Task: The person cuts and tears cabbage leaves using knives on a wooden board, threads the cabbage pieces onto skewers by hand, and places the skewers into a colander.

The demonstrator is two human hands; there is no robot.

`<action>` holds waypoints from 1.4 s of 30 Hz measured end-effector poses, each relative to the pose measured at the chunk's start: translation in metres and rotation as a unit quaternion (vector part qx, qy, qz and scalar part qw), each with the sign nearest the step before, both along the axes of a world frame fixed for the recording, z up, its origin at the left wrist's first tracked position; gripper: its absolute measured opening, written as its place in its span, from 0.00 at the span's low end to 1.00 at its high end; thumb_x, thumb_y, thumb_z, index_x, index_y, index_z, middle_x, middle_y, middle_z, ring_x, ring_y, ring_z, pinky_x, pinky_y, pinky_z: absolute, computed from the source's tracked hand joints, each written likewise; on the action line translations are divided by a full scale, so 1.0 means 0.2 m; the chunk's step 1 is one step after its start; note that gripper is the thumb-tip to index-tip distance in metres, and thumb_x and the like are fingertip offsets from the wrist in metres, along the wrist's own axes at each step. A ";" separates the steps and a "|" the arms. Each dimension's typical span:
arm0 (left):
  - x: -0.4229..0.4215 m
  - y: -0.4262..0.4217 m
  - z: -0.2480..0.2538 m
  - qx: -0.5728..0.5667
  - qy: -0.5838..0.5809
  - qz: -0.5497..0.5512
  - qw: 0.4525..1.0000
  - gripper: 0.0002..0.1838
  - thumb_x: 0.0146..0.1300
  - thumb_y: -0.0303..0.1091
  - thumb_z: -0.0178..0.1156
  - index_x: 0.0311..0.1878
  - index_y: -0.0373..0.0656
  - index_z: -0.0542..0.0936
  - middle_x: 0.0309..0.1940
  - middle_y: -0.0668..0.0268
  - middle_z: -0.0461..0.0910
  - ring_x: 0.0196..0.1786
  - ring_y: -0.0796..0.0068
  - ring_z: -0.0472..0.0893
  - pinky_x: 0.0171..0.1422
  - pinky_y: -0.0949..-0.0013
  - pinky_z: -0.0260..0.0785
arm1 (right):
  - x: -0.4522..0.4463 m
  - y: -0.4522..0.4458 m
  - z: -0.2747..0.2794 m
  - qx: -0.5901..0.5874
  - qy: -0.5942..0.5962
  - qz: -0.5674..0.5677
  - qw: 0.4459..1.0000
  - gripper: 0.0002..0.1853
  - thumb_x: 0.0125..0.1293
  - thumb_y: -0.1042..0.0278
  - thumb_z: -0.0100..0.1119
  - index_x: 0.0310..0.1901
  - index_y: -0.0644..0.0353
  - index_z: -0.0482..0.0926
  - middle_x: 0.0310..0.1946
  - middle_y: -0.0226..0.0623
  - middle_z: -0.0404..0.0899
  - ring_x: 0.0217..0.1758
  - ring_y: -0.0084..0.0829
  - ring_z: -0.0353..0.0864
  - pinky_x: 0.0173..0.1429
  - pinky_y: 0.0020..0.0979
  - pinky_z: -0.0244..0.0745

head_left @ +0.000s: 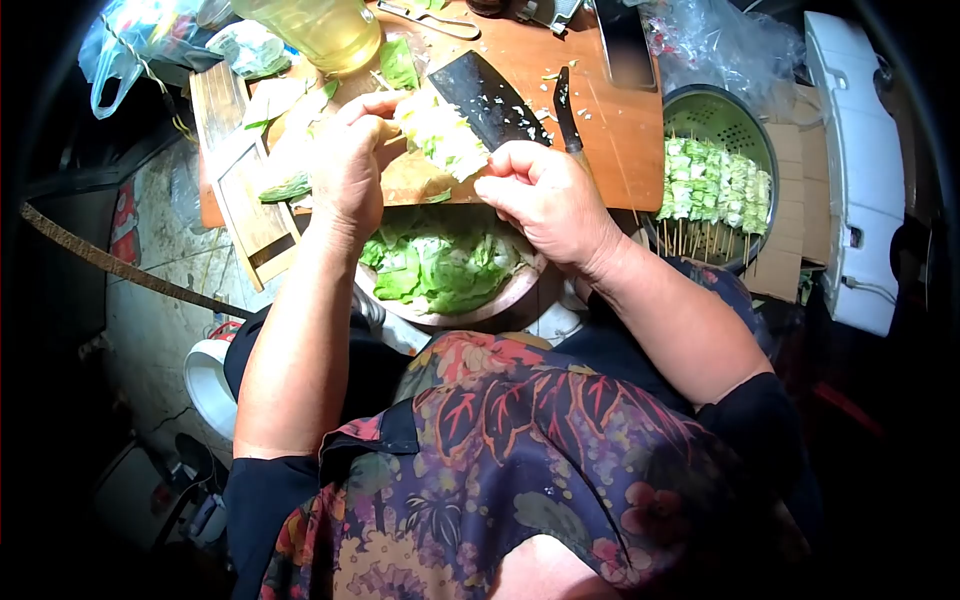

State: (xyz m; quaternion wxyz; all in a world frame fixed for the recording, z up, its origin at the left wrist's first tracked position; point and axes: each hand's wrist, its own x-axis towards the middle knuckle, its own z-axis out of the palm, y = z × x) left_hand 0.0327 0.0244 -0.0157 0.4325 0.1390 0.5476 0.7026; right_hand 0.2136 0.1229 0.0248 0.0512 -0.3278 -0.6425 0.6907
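Between my two hands is a cabbage skewer (438,132), a row of pale green leaf pieces packed close together; its stick is hidden. My left hand (352,160) pinches the upper left end with thumb and fingers. At the lower right end, the fingertips of my right hand (545,200) are closed on it. Below my hands, loose green cabbage leaves (440,265) fill a round bowl (470,317). Just beyond the skewer, a dark cleaver (488,95) with leaf bits on its blade lies on the orange table (620,140).
Finished-looking cabbage skewers (715,185) lie in a green colander (745,115) at right. A narrow knife (567,110), a phone (625,45) and a jug of yellowish liquid (330,35) are on the table. A wooden frame (245,190) leans at left.
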 end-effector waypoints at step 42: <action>-0.13 -0.18 -0.24 -0.386 0.521 -0.115 0.753 0.17 0.57 0.37 0.63 0.50 0.44 0.76 0.47 0.45 0.75 0.53 0.47 0.75 0.58 0.57 0.68 | 0.06 0.06 -0.36 0.381 -0.270 0.077 0.881 0.32 0.52 0.70 0.55 0.61 0.54 0.60 0.40 0.56 0.77 0.45 0.54 0.77 0.53 0.47 0.71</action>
